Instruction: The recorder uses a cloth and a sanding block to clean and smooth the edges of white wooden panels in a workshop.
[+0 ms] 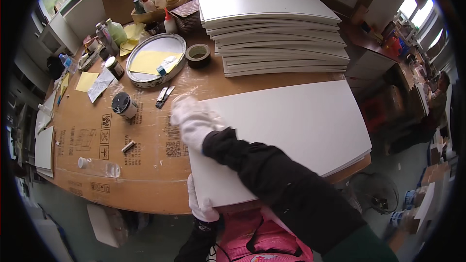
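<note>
A white flat board [291, 116] lies on top of a low stack, its near edge toward me. My left hand [201, 206], in a white glove, is at the board's near left corner, with the thumb at the near edge and fingers along the left side. Across the board reaches my right arm in a black sleeve. My right hand [194, 119], also white-gloved, rests at the far left corner with its fingers curled down over the edge; anything inside them is hidden.
Behind stands a tall stack of white boards [272, 34]. On the cardboard-covered table [145, 184] are a brown tape roll [198, 56], a round lid [141, 78] with yellow paper, a dark-lidded jar [124, 105] and a clear bottle [99, 167]. A person [432, 111] is at far right.
</note>
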Available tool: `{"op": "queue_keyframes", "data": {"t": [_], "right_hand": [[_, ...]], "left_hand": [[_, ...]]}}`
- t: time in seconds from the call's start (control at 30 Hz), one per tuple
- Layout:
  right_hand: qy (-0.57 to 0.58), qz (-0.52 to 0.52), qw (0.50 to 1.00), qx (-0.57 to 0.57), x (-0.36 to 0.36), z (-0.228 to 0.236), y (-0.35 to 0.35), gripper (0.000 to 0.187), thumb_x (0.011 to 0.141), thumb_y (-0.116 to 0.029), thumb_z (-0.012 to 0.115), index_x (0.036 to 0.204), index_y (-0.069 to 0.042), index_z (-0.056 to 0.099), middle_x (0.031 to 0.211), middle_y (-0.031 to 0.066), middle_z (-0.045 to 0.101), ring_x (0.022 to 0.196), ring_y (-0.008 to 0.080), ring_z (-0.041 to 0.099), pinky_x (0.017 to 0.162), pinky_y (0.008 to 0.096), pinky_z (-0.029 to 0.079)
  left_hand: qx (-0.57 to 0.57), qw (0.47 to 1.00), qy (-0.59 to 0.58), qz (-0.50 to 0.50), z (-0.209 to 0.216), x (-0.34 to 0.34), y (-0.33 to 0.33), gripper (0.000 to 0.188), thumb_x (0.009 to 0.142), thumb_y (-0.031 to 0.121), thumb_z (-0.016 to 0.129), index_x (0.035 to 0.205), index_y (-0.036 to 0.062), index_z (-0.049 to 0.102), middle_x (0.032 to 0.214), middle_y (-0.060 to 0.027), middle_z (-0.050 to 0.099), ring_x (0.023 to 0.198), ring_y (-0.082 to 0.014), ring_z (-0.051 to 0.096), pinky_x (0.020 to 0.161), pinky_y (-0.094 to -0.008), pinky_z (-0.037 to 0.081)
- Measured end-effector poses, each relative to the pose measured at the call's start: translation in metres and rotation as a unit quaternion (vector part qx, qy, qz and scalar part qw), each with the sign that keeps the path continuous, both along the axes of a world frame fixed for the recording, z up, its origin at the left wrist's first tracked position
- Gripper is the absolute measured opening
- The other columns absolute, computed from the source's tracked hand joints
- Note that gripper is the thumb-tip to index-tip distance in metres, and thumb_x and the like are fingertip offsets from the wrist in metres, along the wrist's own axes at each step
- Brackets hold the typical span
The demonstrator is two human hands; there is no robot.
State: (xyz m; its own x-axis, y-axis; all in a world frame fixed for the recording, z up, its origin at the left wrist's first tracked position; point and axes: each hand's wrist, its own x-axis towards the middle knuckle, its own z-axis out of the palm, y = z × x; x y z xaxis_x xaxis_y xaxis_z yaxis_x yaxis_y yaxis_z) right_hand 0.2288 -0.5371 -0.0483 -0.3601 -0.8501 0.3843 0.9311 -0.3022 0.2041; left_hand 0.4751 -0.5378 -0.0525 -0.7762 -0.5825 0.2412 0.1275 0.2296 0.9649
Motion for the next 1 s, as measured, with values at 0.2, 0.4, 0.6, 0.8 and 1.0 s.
{"op": "queue_keyframes", "data": {"t": [0.2,0.4,0.6,0.8,1.0], "right_hand": [[0.654,-0.153,0.624,0.4,0.127,0.104,-0.057,0.022,0.091,-0.013,0.064,0.109,-0.001,0.068,0.097,0.0154,0.071,0.093,0.0274,0.068,0.085,0.036,0.054],[0.819,-0.368,0.225,0.379,-0.011,0.127,0.092,0.014,0.088,-0.017,0.058,0.097,-0.007,0.062,0.094,0.0121,0.063,0.088,0.0251,0.063,0.073,0.0374,0.051],[0.784,-0.244,0.11,0.561,-0.096,0.108,0.234,0.039,0.093,-0.012,0.056,0.132,-0.01,0.058,0.134,0.0116,0.06,0.121,0.0333,0.057,0.107,0.04,0.044],[0.516,-0.154,-0.239,0.808,-0.153,0.101,0.431,0.036,0.094,-0.021,0.049,0.126,-0.017,0.065,0.125,0.0202,0.064,0.114,0.0381,0.062,0.093,0.0465,0.053],[0.486,-0.166,-0.289,0.808,-0.169,0.113,0.477,0.025,0.087,-0.022,0.063,0.106,-0.01,0.072,0.11,0.0178,0.067,0.102,0.0382,0.067,0.084,0.0476,0.056]], "left_hand": [[-0.297,0.941,-0.128,0.102,-0.128,0.073,-0.047,0.035,0.091,0.02,0.055,0.112,-0.0076,0.057,0.138,-0.0331,0.048,0.113,-0.0498,0.055,0.096,-0.051,0.046],[-0.053,0.998,-0.002,0.025,0.001,-0.005,-0.002,0.08,0.096,0.048,0.037,0.146,-0.0146,0.033,0.148,-0.0321,0.041,0.135,-0.0417,0.046,0.111,-0.0467,0.037],[-0.092,0.996,0.001,0.016,0.0,0.009,-0.013,0.078,0.096,0.046,0.033,0.146,-0.0141,0.035,0.153,-0.0297,0.036,0.142,-0.0399,0.037,0.116,-0.0464,0.03],[-0.056,0.998,0.035,0.018,-0.021,0.003,-0.005,0.077,0.095,0.043,0.034,0.146,-0.0139,0.035,0.153,-0.0299,0.035,0.141,-0.0397,0.038,0.115,-0.0461,0.031],[-0.069,0.996,0.015,0.063,-0.024,0.008,0.0,0.075,0.095,0.042,0.036,0.145,-0.0135,0.036,0.151,-0.0299,0.037,0.139,-0.0392,0.039,0.114,-0.0457,0.032]]}}
